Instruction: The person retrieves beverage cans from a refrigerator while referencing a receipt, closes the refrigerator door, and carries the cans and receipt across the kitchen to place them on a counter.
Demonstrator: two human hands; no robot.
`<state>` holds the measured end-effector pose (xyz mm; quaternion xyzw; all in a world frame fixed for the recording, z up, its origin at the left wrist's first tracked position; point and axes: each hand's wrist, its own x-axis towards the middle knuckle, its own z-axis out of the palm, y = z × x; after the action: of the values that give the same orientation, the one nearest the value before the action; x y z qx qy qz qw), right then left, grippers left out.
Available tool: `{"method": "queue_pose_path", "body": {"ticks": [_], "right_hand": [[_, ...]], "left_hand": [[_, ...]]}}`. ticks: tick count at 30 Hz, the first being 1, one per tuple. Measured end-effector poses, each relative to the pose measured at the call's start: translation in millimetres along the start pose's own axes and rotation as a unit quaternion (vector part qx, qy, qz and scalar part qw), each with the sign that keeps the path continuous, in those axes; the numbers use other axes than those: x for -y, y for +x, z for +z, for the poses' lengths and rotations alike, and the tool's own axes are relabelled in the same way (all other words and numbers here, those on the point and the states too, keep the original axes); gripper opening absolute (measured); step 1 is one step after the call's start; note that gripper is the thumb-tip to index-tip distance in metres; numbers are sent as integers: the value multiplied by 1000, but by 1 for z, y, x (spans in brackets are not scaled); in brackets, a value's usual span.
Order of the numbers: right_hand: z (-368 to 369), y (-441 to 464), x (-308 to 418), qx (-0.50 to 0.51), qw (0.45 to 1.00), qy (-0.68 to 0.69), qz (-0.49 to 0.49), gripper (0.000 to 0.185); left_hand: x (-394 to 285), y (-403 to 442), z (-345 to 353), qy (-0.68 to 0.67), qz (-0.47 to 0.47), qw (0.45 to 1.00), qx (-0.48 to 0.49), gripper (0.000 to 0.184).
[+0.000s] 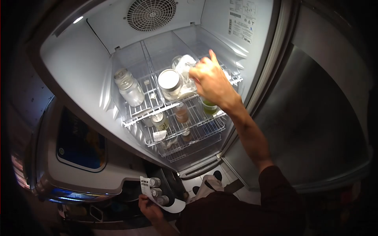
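Starts far left with a grey machine [63, 169], dark panel [78, 133] on its side. Then straight up to the fridge [78, 67], lit inside, and onto its top shelf [136, 118]: two clear jars [133, 94], side by side at the left end. Now drops low, outside the fridge, to the left hand [151, 211]: closed, gripping the left end of a white holder [177, 206]. In that holder, three containers [156, 192] in a row, round and silvery, with a printed slip [144, 185] upright just beside. Back inside, below the top shelf: a pale jar [160, 122], then a brownish jar [182, 114] a little further right. Above those, on the top shelf, a tub [170, 80] with a white lid, and right up against it some clear wrap [185, 67], bunched and shiny. And right there, at the wrap's right edge, the right hand [206, 74]: fingers curled, thumb side up, slightly blurred; cannot tell whether gripping the wrap or only touching. Beneath the wrist, a green container [210, 107], partly covered by the arm. Finishes far right on the fridge door [315, 122], swung wide.
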<state>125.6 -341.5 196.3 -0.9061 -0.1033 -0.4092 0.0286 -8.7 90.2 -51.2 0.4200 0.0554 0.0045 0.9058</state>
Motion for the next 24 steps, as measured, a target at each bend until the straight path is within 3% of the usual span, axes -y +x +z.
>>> {"method": "queue_pose_path", "body": {"ticks": [3, 5, 6, 7, 9, 11, 13, 17, 21, 22, 24], "right_hand": [[-1, -15, -2, 51, 993, 99, 51, 16], [-8, -1, -4, -68, 994, 88, 17, 20], [-14, 11, -7, -81, 991, 101, 26, 26], [-18, 27, -11, -114, 988, 100, -27, 26], [-4, 61, -22, -50, 982, 170, -60, 28], [14, 84, -29, 66, 978, 189, -53, 30], [7, 98, -28, 242, 968, 72, 8, 29], [18, 106, -44, 200, 978, -31, -39, 25], [0, 115, -39, 268, 959, 74, -52, 32], [-5, 118, -37, 263, 951, 150, -61, 39], [-20, 114, -9, 299, 931, 193, -79, 53]], "left_hand": [[2, -2, -20, -18, -1, 1000, 1, 14], [6, 0, -25, -15, 1, 1000, -4, 14], [6, 2, -25, -26, -10, 1000, -3, 14], [5, 5, -22, -35, -24, 999, -5, 14], [2, 5, 13, -47, -44, 997, -36, 13], [7, 12, 6, -41, -48, 998, 13, 13], [9, 11, 17, -27, -18, 999, -9, 14], [7, -5, 17, -52, -14, 997, -55, 14], [17, -17, -17, -72, -7, 992, -101, 16], [12, -22, -9, -45, -8, 988, -148, 17], [20, -24, -39, -63, 1, 990, -129, 21]]}}
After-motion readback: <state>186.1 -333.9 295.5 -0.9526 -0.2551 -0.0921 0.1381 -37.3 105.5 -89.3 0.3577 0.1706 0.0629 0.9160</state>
